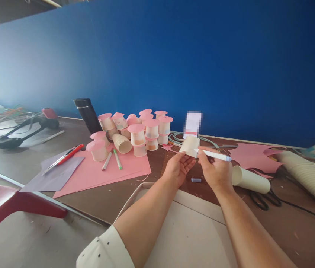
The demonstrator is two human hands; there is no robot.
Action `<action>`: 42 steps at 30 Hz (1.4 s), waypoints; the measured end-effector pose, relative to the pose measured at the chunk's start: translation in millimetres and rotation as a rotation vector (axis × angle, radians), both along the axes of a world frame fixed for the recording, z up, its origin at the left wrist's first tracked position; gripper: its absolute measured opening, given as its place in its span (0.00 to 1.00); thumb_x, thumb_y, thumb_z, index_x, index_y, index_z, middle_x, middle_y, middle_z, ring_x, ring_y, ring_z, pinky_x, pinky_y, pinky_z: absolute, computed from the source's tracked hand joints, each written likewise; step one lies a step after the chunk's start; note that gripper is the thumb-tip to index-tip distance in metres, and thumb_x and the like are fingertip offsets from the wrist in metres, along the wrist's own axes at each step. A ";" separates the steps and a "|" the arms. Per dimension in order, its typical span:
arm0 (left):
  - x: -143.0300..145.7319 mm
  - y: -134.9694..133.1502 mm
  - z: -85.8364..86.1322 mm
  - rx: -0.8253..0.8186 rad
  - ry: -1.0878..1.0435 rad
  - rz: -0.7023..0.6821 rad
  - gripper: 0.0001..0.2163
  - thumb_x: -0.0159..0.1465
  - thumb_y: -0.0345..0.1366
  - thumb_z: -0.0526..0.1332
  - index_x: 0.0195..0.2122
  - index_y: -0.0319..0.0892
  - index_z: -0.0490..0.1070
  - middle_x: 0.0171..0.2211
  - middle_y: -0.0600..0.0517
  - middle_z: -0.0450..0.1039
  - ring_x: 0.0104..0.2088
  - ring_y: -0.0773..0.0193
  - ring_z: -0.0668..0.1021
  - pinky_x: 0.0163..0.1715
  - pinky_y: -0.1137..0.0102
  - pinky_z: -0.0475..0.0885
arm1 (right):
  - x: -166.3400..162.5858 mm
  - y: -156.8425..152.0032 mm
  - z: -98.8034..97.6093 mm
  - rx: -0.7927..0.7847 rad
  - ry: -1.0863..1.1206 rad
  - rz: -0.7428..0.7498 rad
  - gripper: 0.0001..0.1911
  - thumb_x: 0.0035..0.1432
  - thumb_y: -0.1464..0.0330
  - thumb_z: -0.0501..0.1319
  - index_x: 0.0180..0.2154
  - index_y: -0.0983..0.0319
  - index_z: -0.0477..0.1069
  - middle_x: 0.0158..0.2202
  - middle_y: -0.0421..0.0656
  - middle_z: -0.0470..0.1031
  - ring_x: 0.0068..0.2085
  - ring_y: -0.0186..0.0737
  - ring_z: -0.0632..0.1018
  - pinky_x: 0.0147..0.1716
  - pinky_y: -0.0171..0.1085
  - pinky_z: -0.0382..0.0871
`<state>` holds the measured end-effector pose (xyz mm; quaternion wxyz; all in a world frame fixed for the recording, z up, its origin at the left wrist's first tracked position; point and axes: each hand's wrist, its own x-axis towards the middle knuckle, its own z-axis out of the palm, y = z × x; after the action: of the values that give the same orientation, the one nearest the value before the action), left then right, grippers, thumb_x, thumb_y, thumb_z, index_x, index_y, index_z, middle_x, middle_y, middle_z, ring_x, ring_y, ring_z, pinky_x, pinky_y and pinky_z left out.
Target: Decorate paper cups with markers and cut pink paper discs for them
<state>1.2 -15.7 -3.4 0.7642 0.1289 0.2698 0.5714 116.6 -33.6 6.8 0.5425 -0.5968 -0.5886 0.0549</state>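
My left hand holds a cream paper cup on its side above the brown table, fingers curled under it. My right hand grips a white marker with a bluish end, its tip touching the cup's wall. A small blue marker cap lies on the table between my two wrists. A stack of cream paper cups lies on its side just right of my right hand.
Several cups topped with pink paper stand at the back, by a black flask. A pink sheet carries two pens. Red-handled cutter, purple sheet, long cup stack, black scissors, cables, pink scraps, red chair.
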 end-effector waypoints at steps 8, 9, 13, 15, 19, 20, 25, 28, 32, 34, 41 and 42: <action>-2.0 -3.5 -0.3 0.068 0.054 -0.067 0.07 0.59 0.35 0.63 0.38 0.44 0.73 0.41 0.51 0.77 0.46 0.63 0.75 0.51 0.64 0.64 | -0.5 -1.1 -0.6 0.001 -0.013 -0.001 0.16 0.57 0.57 0.59 0.39 0.58 0.79 0.32 0.44 0.81 0.33 0.46 0.81 0.34 0.41 0.72; -1.7 -3.1 -1.6 0.088 0.058 -0.069 0.07 0.57 0.35 0.65 0.38 0.44 0.73 0.40 0.52 0.76 0.45 0.64 0.75 0.50 0.65 0.64 | -0.5 -0.9 -0.8 0.007 -0.014 0.003 0.16 0.57 0.57 0.59 0.39 0.58 0.78 0.32 0.44 0.81 0.33 0.46 0.81 0.34 0.41 0.72; 1.0 -0.7 -6.4 0.149 0.063 -0.064 0.09 0.51 0.31 0.69 0.34 0.41 0.72 0.34 0.53 0.75 0.34 0.69 0.75 0.42 0.72 0.66 | -0.9 0.0 -1.2 0.018 -0.004 0.015 0.15 0.57 0.57 0.59 0.38 0.58 0.79 0.32 0.45 0.81 0.33 0.46 0.80 0.35 0.41 0.73; 2.2 -0.3 -7.2 0.151 0.064 -0.051 0.09 0.52 0.29 0.68 0.34 0.41 0.73 0.33 0.53 0.75 0.32 0.71 0.74 0.41 0.73 0.67 | -1.6 0.3 -1.3 0.020 0.008 0.024 0.15 0.57 0.57 0.59 0.38 0.59 0.79 0.32 0.45 0.81 0.34 0.46 0.80 0.36 0.41 0.73; 2.7 -1.2 -6.7 0.115 0.051 -0.050 0.08 0.55 0.27 0.65 0.36 0.40 0.73 0.36 0.51 0.76 0.33 0.70 0.76 0.44 0.71 0.69 | -3.4 0.4 -2.3 0.020 0.001 0.026 0.15 0.56 0.58 0.60 0.38 0.59 0.79 0.34 0.46 0.81 0.35 0.46 0.80 0.38 0.42 0.73; 2.5 -1.4 -6.7 0.115 0.044 -0.060 0.08 0.55 0.27 0.64 0.37 0.40 0.73 0.37 0.51 0.76 0.33 0.70 0.76 0.44 0.71 0.70 | -3.8 0.3 -2.6 0.019 -0.010 0.020 0.14 0.56 0.58 0.60 0.38 0.59 0.79 0.35 0.46 0.81 0.35 0.46 0.80 0.38 0.42 0.73; 2.1 -1.2 -8.4 0.122 0.030 -0.085 0.08 0.56 0.26 0.63 0.37 0.39 0.72 0.36 0.50 0.76 0.33 0.68 0.77 0.42 0.68 0.71 | -5.0 -0.2 -2.7 0.011 -0.057 0.011 0.15 0.56 0.58 0.60 0.38 0.60 0.79 0.32 0.46 0.81 0.35 0.46 0.80 0.37 0.41 0.72; 2.5 -1.0 -8.8 0.119 0.052 -0.078 0.08 0.56 0.25 0.62 0.37 0.39 0.71 0.35 0.50 0.75 0.32 0.68 0.77 0.41 0.68 0.72 | -5.1 -0.4 -2.1 0.019 -0.072 0.020 0.15 0.57 0.58 0.59 0.37 0.60 0.79 0.32 0.46 0.80 0.34 0.47 0.80 0.37 0.42 0.72; 3.6 -1.2 -7.9 0.119 0.071 -0.051 0.07 0.56 0.25 0.62 0.36 0.39 0.70 0.34 0.50 0.75 0.32 0.69 0.77 0.41 0.68 0.72 | -5.4 -0.6 -2.1 0.026 -0.089 0.021 0.15 0.57 0.58 0.59 0.37 0.60 0.79 0.32 0.46 0.81 0.35 0.47 0.80 0.38 0.42 0.72; 4.2 -1.2 -7.6 0.121 0.076 -0.039 0.07 0.56 0.25 0.63 0.36 0.39 0.70 0.34 0.50 0.75 0.32 0.68 0.77 0.42 0.68 0.72 | -5.7 -0.6 -2.4 0.038 -0.099 0.024 0.15 0.57 0.58 0.59 0.38 0.60 0.79 0.32 0.46 0.81 0.35 0.47 0.80 0.38 0.42 0.72; 6.0 -1.7 -5.8 0.141 0.114 -0.009 0.08 0.55 0.26 0.62 0.37 0.39 0.72 0.34 0.50 0.75 0.32 0.68 0.76 0.42 0.68 0.71 | -7.3 -0.9 -1.9 0.062 -0.121 0.008 0.14 0.57 0.60 0.59 0.37 0.60 0.79 0.33 0.46 0.81 0.36 0.46 0.80 0.38 0.41 0.72; 6.2 -1.7 -5.6 0.145 0.126 -0.001 0.08 0.56 0.26 0.61 0.37 0.39 0.71 0.33 0.50 0.75 0.32 0.68 0.76 0.41 0.69 0.71 | -7.4 -1.0 -1.7 0.063 -0.123 0.007 0.13 0.57 0.60 0.59 0.37 0.60 0.79 0.33 0.46 0.81 0.36 0.46 0.80 0.38 0.41 0.72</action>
<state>7.4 -17.3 -9.0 0.7346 0.2197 0.2751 0.5800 109.2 -34.6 5.1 0.5238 -0.5796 -0.6243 0.0016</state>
